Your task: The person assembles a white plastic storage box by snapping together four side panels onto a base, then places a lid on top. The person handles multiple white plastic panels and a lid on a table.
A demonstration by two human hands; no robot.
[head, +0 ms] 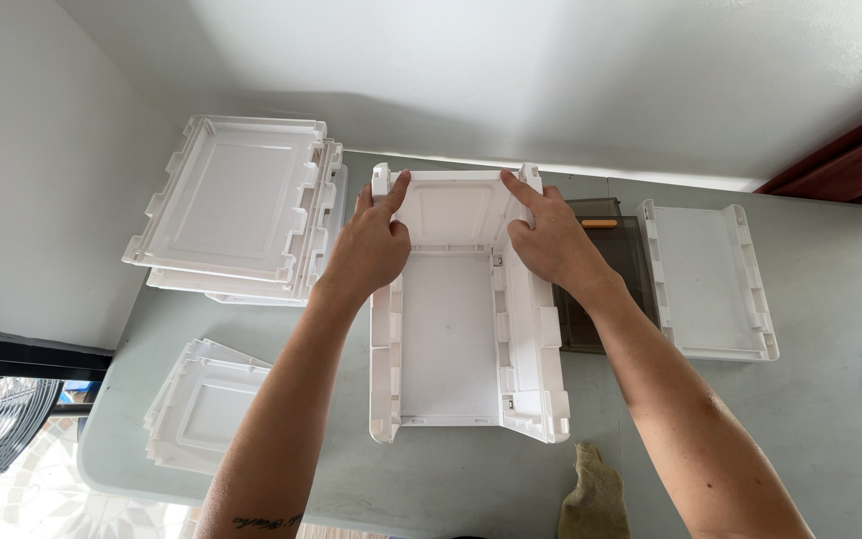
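Centre of the grey table (830,419) sits the white plastic fold-up crate shell (451,329), base flat, both long sides up, far end panel (451,210) raised, near end open. Left hand (369,245) and right hand (551,240) press that far panel with fingers spread, index tips on its top corners, nothing pinched. So it looks partly assembled, near end to go. Just right, a smoky translucent lid (616,269), then a white side panel (710,279). Left, two stacks of white panels (236,205) (202,414) crowd the table edge; open room lies front-right, beside a tan cloth (591,494).
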